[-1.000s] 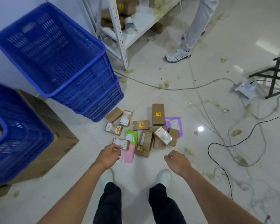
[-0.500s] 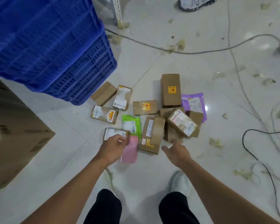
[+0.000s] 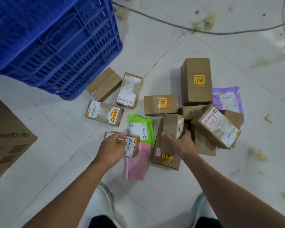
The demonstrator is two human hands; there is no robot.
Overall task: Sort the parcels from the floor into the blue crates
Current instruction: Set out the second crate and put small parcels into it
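Several parcels lie in a heap on the white tiled floor. My left hand (image 3: 113,148) grips a small labelled brown box (image 3: 132,146) at the heap's near left edge. My right hand (image 3: 179,142) closes around a small taped brown box (image 3: 173,125) that rests on a long flat box (image 3: 164,155). Between my hands lie a green mailer (image 3: 141,127) and a pink mailer (image 3: 136,163). A tall brown box (image 3: 196,81) and a purple mailer (image 3: 229,98) sit at the far right. The stacked blue crates (image 3: 56,43) stand at the upper left.
A large cardboard carton (image 3: 8,137) stands at the left edge. Cables (image 3: 204,31) run across the floor beyond the heap, and bits of yellowish debris (image 3: 257,153) dot the tiles on the right. My white shoes (image 3: 105,199) are just below the parcels.
I have bent closer to the heap. My right hand reached forward and took hold of the small taped box. My left hand stays on the labelled box.
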